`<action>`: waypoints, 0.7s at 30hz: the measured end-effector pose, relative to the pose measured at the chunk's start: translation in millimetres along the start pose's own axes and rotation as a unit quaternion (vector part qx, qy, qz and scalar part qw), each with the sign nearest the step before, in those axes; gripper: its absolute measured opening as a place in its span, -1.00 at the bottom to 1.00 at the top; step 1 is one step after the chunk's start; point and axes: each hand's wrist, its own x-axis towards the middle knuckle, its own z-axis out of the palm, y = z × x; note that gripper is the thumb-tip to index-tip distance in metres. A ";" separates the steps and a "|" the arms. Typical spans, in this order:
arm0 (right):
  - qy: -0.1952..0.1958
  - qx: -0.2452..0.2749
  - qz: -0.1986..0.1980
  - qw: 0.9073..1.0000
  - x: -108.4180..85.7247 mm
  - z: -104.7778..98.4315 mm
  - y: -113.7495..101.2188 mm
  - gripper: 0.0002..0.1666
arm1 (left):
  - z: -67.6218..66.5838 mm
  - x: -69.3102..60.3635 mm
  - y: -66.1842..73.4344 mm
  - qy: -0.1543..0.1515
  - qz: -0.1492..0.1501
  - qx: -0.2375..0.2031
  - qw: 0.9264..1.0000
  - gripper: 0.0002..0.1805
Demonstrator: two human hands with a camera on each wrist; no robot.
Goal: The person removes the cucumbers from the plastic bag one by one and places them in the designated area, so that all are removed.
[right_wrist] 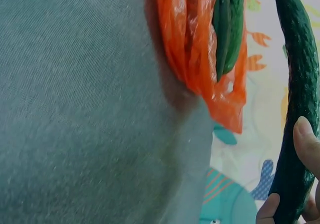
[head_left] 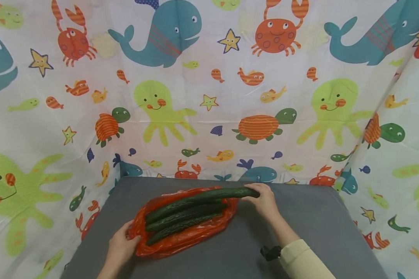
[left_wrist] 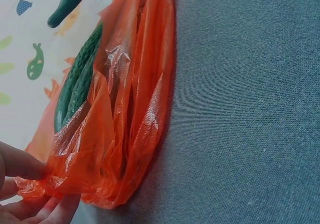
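Observation:
A red plastic bag (head_left: 181, 250) lies on the grey table with its mouth spread, and several long dark green cucumbers (head_left: 185, 214) rest inside it. My left hand (head_left: 122, 242) pinches the bag's left edge between thumb and fingers; the left wrist view shows the gathered plastic (left_wrist: 75, 176) in that grip. At the bag's far right, my right hand (head_left: 263, 199) holds one cucumber (right_wrist: 300, 78) near its end. In the right wrist view this cucumber is apart from the others, thumb on one side and fingers on the other.
The grey table (head_left: 321, 232) extends on both sides of the bag. A curtain (head_left: 202, 77) printed with sea animals hangs behind the table and along its left and right sides. A black strap-like piece (head_left: 270, 253) sits by the right wrist, next to a cream sleeve (head_left: 303, 259).

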 end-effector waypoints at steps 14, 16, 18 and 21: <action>0.018 -0.028 0.008 0.999 2.8 -29.0 38.4 -0.40 | -0.3 0.1 -3.0 0.003 -0.001 -0.015 1.000 -0.31; 0.019 -0.031 0.010 0.999 3.8 -33.6 43.6 -0.40 | 0.8 0.1 -4.1 0.005 -0.001 -0.014 1.000 -0.31; 0.019 -0.034 0.012 0.999 5.1 -37.9 48.4 -0.40 | 0.6 -0.5 -3.8 0.006 0.001 -0.017 1.000 -0.32; 0.017 -0.038 0.014 0.999 7.2 -43.6 54.8 -0.40 | -0.6 -1.1 -3.3 0.007 0.006 -0.018 1.000 -0.33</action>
